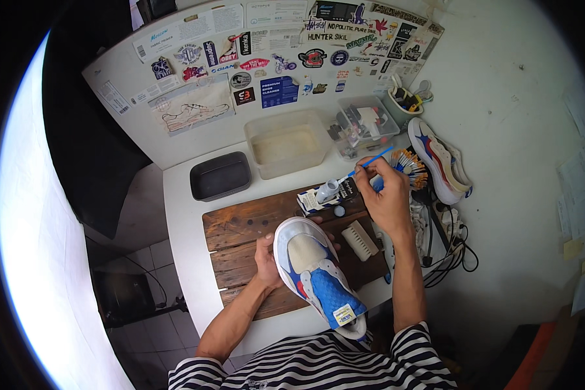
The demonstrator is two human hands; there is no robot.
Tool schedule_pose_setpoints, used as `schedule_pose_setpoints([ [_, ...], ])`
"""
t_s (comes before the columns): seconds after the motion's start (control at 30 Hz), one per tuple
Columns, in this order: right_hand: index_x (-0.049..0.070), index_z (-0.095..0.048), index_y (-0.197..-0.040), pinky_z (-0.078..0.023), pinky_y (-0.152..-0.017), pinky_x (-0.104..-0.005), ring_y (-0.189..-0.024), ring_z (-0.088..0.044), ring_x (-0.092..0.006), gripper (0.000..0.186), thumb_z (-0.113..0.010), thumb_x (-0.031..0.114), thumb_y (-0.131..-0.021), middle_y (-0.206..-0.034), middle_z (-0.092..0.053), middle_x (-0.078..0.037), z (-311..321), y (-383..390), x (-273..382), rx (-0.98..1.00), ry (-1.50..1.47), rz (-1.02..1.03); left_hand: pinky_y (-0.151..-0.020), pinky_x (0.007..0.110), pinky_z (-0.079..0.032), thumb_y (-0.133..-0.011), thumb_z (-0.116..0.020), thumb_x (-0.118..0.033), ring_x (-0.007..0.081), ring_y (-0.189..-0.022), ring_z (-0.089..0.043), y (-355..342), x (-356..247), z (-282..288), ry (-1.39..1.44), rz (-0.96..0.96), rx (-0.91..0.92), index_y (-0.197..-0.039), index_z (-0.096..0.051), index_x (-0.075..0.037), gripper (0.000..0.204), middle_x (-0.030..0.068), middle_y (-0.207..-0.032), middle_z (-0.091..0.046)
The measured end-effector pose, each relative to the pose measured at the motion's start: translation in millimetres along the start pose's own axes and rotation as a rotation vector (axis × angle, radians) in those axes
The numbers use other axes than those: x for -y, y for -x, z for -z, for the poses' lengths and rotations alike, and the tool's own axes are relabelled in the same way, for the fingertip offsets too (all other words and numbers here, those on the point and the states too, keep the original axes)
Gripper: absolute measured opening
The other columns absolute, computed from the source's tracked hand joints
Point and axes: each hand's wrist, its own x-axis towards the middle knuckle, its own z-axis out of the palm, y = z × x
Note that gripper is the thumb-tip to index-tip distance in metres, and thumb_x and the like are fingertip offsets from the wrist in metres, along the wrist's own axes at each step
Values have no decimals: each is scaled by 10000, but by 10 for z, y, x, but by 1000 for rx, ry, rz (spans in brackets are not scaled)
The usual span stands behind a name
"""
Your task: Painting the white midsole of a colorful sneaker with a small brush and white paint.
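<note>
My left hand (266,260) grips a white sneaker (300,250) with blue, grey, cream and red panels, its toe pointing up and its heel toward me. In my right hand (380,188), fingers pinched together, is a thin blue paintbrush (380,155), its tip at the mouth of a small pale bottle (328,190). The bottle rests on or beside a printed box (309,201); I cannot tell which. A small round cap (338,211) lies nearby on the dark wooden board (234,234). A pale brush (359,240) lies right of the shoe.
On the white table (185,260) stand a black tray (220,175), a translucent tub (286,143) and a box of small items (364,127). At the right are many paintbrushes (413,170), the second sneaker (439,159) and tangled cables (455,260). A stickered panel (130,97) stands behind.
</note>
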Motion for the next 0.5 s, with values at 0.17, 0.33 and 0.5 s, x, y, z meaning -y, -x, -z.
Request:
schedule_pose_setpoints([
  [0.17, -14, -649, -1005, -525, -651, -345, -673, -695, -220, 92, -684, 37, -936, -736, -681, -116, -5, 36, 35, -14, -19, 71, -1093, 653, -415, -844, -430, -730, 526, -1365, -461, -10, 1, -6, -18, -1, -5, -1587, -279, -37, 1027, 300, -1420, -514],
  [0.33, 10, -655, -1027, -547, -823, -376, -643, -667, -222, 112, -680, 17, -918, -736, -661, -100, -19, 94, -20, 38, -7, 139, -1098, 651, -411, -845, -425, -731, 528, -1368, -458, 4, 12, 16, -1, 5, -13, -1589, -277, -37, 1028, 306, -1430, -509],
  [0.5, 16, -659, -1034, -444, -1099, -475, -657, -666, -228, 143, -680, -7, -894, -836, -683, -116, 36, 129, -99, 83, 0, 122, -1104, 651, -406, -844, -421, -737, 532, -1373, -453, 11, 19, 41, -2, 8, -28, -1589, -280, -39, 1030, 310, -1441, -501],
])
